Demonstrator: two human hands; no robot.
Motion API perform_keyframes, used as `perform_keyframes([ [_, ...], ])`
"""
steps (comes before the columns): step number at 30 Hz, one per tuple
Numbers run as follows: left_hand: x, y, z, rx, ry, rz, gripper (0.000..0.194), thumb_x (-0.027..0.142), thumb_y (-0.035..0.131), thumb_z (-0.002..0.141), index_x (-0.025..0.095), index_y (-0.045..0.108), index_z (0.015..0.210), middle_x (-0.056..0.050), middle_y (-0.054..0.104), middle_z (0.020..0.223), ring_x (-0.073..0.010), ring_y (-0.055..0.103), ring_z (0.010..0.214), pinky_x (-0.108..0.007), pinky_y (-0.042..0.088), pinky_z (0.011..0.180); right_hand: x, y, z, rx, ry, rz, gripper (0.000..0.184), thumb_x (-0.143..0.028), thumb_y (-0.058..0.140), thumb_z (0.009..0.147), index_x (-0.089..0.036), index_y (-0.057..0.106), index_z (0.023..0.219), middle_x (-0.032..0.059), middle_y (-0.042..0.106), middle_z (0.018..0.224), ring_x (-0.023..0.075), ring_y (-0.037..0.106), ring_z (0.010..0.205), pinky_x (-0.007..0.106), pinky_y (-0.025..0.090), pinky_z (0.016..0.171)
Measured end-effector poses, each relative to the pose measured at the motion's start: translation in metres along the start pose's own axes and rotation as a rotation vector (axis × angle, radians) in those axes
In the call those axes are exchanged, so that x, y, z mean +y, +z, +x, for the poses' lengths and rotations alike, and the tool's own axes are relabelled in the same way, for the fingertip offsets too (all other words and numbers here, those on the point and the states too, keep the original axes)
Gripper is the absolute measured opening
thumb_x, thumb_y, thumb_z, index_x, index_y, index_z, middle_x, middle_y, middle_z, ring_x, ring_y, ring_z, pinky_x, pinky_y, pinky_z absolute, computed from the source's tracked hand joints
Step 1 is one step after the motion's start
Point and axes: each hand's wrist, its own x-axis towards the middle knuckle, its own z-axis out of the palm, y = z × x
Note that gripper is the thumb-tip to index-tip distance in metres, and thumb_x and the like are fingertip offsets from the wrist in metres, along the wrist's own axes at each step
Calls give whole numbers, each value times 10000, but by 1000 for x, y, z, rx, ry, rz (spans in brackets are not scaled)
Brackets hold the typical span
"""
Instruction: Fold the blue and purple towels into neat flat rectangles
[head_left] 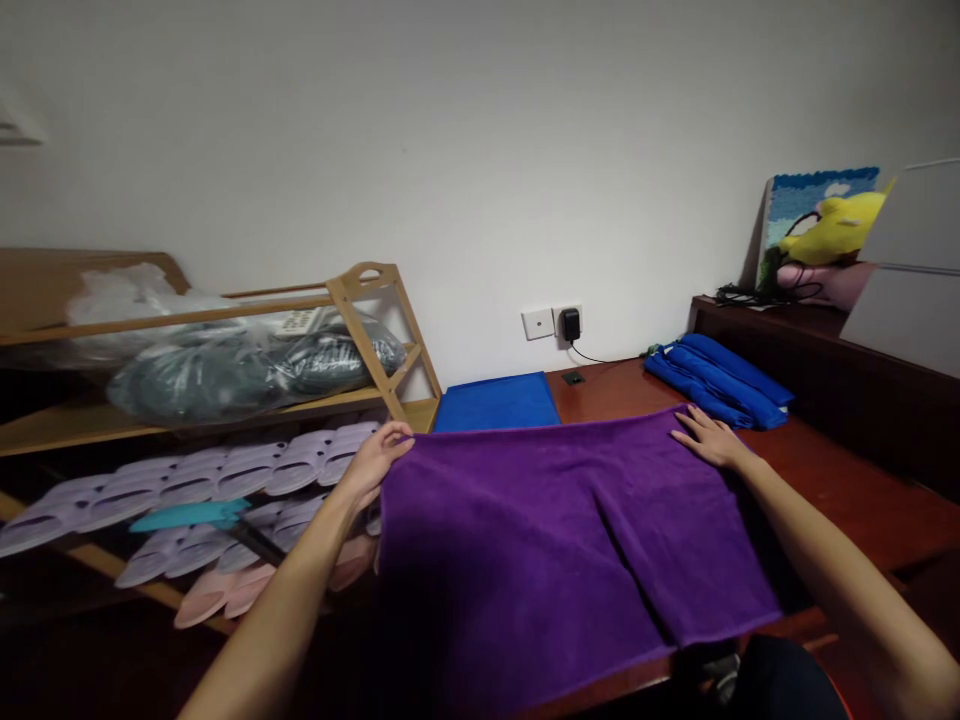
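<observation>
A purple towel [547,540] lies spread over a dark red-brown wooden table [840,480], its near part hanging past the front edge. My left hand [375,460] grips the towel's far left corner, fingers curled round the edge. My right hand [709,438] rests flat on the far right corner with its fingers stretched out. A crease runs down the towel right of its middle.
A flat blue cloth [499,402] lies behind the towel; rolled blue cloths [716,380] lie at the back right. A wooden rack [360,340] on the left holds plastic-wrapped bundles and several lilac and pink slippers [225,470]. A plugged-in wall socket [570,324] is behind. A raised shelf [825,370] stands right.
</observation>
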Motion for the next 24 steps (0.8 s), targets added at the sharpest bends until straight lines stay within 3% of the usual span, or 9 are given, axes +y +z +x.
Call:
perform_keyframes([
  [4,-17,-2,13,42,89,281,57,198,480,799,165,525,813,19,546,839,-161,537,865,-285,427,833,1,1,1,5,10,-1,791,-721,208,839,-220,324,1440,89,145,1537,228,108,1416,456,164,1126],
  [9,-41,21,23,118,106,545,154,142,429,809,185,557,737,-52,558,877,-198,540,922,-316,413,903,5,1,1,-13,-12,4,796,-723,207,837,-220,312,1444,77,163,1534,224,113,1416,463,157,1129],
  [13,-34,37,10,138,108,679,214,149,410,833,178,621,848,-112,574,1047,-270,509,1062,-417,386,949,4,-3,4,1,-21,1,789,-709,216,846,-203,310,1444,85,182,1529,225,142,1412,466,185,1123],
  [16,-15,48,-22,83,186,856,299,191,382,876,176,620,1058,-139,534,1240,-300,447,1197,-468,336,1007,-5,-13,-3,57,-69,-29,776,-680,229,861,-155,374,1414,114,222,1515,227,177,1404,424,214,1122],
  [18,-8,52,-55,-78,289,867,365,290,347,926,195,550,1214,-105,512,1325,-256,429,1253,-422,330,1046,-11,-22,-20,68,-125,-9,739,-666,236,870,-184,390,1409,86,237,1513,227,190,1401,405,226,1125],
  [21,-14,49,-112,-197,347,828,556,421,368,922,230,284,1437,-73,342,1484,-243,336,1345,-418,323,1078,-12,-33,-68,30,-174,68,666,-660,283,868,-326,297,1443,-15,199,1523,240,199,1395,436,226,1131],
  [24,-31,41,-155,-208,327,842,646,461,380,916,276,129,1482,-58,269,1516,-256,303,1362,-456,333,1073,-1,-37,-122,18,-189,60,664,-653,366,846,-410,223,1447,-68,153,1526,252,182,1395,456,205,1142],
])
